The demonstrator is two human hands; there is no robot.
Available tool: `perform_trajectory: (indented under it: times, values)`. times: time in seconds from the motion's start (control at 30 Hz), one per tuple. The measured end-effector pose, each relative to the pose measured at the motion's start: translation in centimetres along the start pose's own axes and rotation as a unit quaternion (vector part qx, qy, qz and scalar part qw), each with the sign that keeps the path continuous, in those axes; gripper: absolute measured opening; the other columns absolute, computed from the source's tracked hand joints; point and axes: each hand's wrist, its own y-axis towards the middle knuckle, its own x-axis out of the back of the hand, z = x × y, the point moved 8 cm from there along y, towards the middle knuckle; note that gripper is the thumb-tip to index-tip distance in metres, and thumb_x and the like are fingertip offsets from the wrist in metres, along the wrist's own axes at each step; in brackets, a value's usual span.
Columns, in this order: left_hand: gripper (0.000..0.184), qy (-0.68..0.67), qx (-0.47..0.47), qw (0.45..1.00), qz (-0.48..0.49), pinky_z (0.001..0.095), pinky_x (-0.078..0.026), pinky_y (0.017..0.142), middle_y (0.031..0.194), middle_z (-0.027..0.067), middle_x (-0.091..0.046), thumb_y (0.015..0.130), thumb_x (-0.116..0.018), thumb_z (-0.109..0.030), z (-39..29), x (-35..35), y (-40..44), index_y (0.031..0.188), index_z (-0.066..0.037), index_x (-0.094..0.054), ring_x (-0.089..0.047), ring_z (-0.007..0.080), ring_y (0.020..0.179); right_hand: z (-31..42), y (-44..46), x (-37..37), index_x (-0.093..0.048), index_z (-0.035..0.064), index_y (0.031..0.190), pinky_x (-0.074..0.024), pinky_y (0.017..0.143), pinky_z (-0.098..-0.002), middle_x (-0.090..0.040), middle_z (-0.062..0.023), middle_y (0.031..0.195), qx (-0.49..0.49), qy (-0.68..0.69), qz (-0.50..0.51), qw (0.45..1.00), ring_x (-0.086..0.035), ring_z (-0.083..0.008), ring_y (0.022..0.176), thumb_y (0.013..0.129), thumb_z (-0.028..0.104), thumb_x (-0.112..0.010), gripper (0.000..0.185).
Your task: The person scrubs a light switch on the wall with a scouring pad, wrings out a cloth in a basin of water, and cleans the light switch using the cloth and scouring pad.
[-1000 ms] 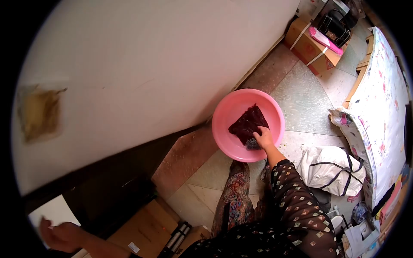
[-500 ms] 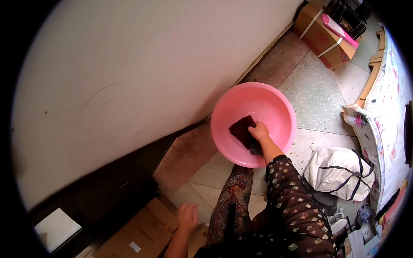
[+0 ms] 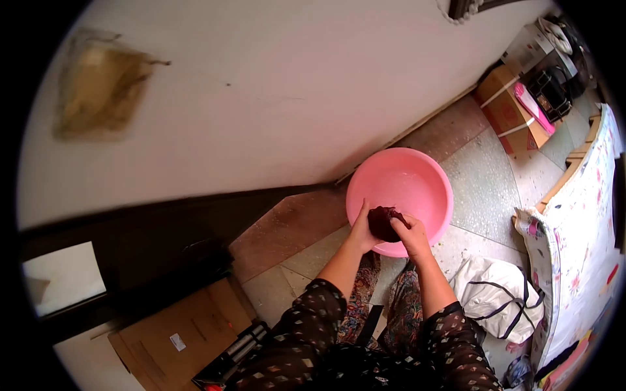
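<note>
A dark maroon cloth is bunched up between my two hands, above the near part of a pink plastic tub. My right hand grips its right side, thumb lying across the top. Against the left side of the cloth, my left hand holds on with its thumb pointing up; its other fingers are mostly hidden. A little water seems to glisten inside the tub, which stands on the tiled floor just in front of my legs.
A plain wall runs along the left and behind the tub. To the right lie a white bag with black straps and a bed with a floral sheet. Cardboard boxes stand at lower left and far right.
My left hand has come up from the lower left to the cloth, which my right hand alone held before. The cloth is now bunched more tightly. The view has shifted.
</note>
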Motion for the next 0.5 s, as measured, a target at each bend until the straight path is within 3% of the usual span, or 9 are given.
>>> perform_trajectory:
  times: [0.03,0.1,0.13,0.17,0.2,0.27,0.3,0.47,0.5]
  values:
    - [0.049,-0.071,-0.002,0.992,0.105,0.0415,-0.042,0.091,0.111,0.0110,-0.056,0.089,-0.043,-0.046,-0.3,-2.3,-0.3,0.117,-0.006,-0.049,-0.055,0.0259,0.102,1.0,-0.1,-0.2,-0.062,-0.0018,0.087,-0.0438,0.077,-0.0321,-0.059,-0.0142,0.086,0.025,-0.074,0.018,0.997,-0.056,-0.0247,0.083,0.072,0.022,-0.063,0.028]
    - [0.045,-0.064,-0.002,0.993,0.103,0.0406,-0.043,0.091,0.110,0.0113,-0.057,0.090,-0.043,-0.041,-0.3,-2.8,0.0,0.114,-0.004,-0.051,-0.055,0.0250,0.101,2.8,0.0,-0.6,-0.059,0.0021,0.104,-0.0428,0.085,-0.0343,-0.055,-0.0154,0.094,0.071,-0.186,0.005,0.980,-0.053,-0.0297,0.094,0.066,0.013,-0.059,0.040]
    - [0.041,-0.057,0.004,0.993,0.100,0.0398,-0.044,0.090,0.108,0.0115,-0.058,0.090,-0.043,-0.036,-0.2,-3.2,0.0,0.112,-0.002,-0.053,-0.056,0.0242,0.100,3.5,-0.2,-1.0,-0.059,0.0021,0.104,-0.0428,0.085,-0.0343,-0.055,-0.0154,0.094,0.075,-0.186,0.006,0.980,-0.053,-0.0297,0.094,0.066,0.013,-0.059,0.040]
    - [0.033,-0.010,-0.017,0.998,0.056,0.0374,-0.046,0.089,0.110,0.0114,-0.058,0.091,-0.041,-0.027,-0.1,-2.8,0.1,0.109,-0.003,-0.055,-0.056,0.0231,0.100,5.8,-0.8,-1.3,-0.058,0.0029,0.107,-0.0415,0.088,-0.0362,-0.054,-0.0164,0.099,0.173,-0.188,-0.038,0.966,-0.051,-0.0316,0.098,0.066,0.012,-0.058,0.042]
    - [0.033,-0.009,-0.020,0.998,0.058,0.0374,-0.046,0.089,0.110,0.0114,-0.058,0.091,-0.041,-0.027,-0.1,-2.8,0.3,0.109,-0.003,-0.055,-0.056,0.0231,0.100,8.3,-1.7,-1.5,-0.056,0.0038,0.110,-0.0403,0.091,-0.0382,-0.053,-0.0174,0.105,0.269,-0.187,-0.082,0.941,-0.050,-0.0335,0.102,0.065,0.011,-0.057,0.045]
    - [0.031,-0.015,-0.036,0.991,0.125,0.0382,-0.045,0.090,0.113,0.0105,-0.057,0.090,-0.040,-0.025,-0.1,-3.6,0.7,0.110,-0.006,-0.055,-0.055,0.0224,0.103,8.3,-1.9,-1.9,-0.055,0.0047,0.112,-0.0380,0.093,-0.0404,-0.053,-0.0174,0.109,0.313,-0.248,-0.049,0.915,-0.048,-0.0350,0.104,0.066,0.013,-0.057,0.046]
    - [0.034,-0.041,-0.050,0.992,0.109,0.0371,-0.044,0.091,0.110,0.0102,-0.057,0.089,-0.042,-0.029,-0.5,-4.0,0.6,0.110,-0.006,-0.054,-0.054,0.0224,0.103,8.8,-2.4,-2.8,-0.054,0.0056,0.114,-0.0357,0.096,-0.0425,-0.052,-0.0175,0.112,0.351,-0.307,-0.017,0.885,-0.047,-0.0366,0.107,0.067,0.014,-0.057,0.048]
    - [0.045,-0.048,-0.015,0.994,0.100,0.0369,-0.044,0.090,0.105,0.0091,-0.057,0.086,-0.043,-0.044,-1.2,-6.3,-2.1,0.111,-0.007,-0.053,-0.054,0.0223,0.102,10.0,-4.0,-2.9,-0.053,0.0044,0.114,-0.0297,0.100,-0.0470,-0.050,-0.0178,0.118,0.348,-0.340,-0.040,0.873,-0.045,-0.0385,0.110,0.071,0.022,-0.059,0.047]
    - [0.046,-0.041,-0.026,0.994,0.096,0.0372,-0.044,0.090,0.105,0.0090,-0.057,0.087,-0.042,-0.045,-1.4,-6.6,-2.0,0.111,-0.008,-0.053,-0.055,0.0225,0.101,10.7,-4.3,-3.2,-0.054,0.0043,0.111,-0.0296,0.100,-0.0472,-0.051,-0.0176,0.116,0.370,-0.387,-0.035,0.844,-0.046,-0.0375,0.109,0.071,0.022,-0.059,0.044]
